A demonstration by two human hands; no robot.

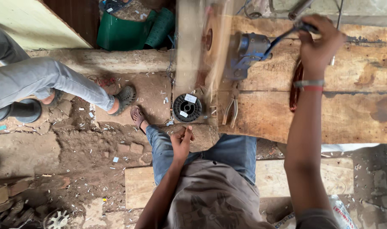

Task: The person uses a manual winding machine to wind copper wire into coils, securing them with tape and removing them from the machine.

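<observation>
table: a rough, stained plank table (pixel 354 110) fills the right half of the view, with the person seated in front of it on a low wooden board over a dirt floor.
winding form: a long wooden piece (pixel 204 46) at the table's left end is motion-blurred, which reads as spinning.
winder: a blue-grey hand-cranked machine (pixel 248 53) sits bolted on the table just beside the blurred form.
right hand: the right hand (pixel 318 44) is closed around the crank handle (pixel 303 26) at the top of the view, fingers wrapped tight on it.
left hand: the left hand (pixel 181 142) rests over the left knee, fingers pinched nearly closed; they seem to guide a fine wire, though the strand itself is too thin to make out.
spool: a black wire spool (pixel 187 108) stands on the ground between the left hand and the form, near both.
pliers: a pair of pliers (pixel 230 111) lies untouched on the table edge.
step in hand: judged as winding wire from the spool onto the form.
next move calls for: steady cranking with even tension from the pinching fingers.
other person: grey-trousered legs (pixel 45 82) of someone else sit well apart at left.
</observation>
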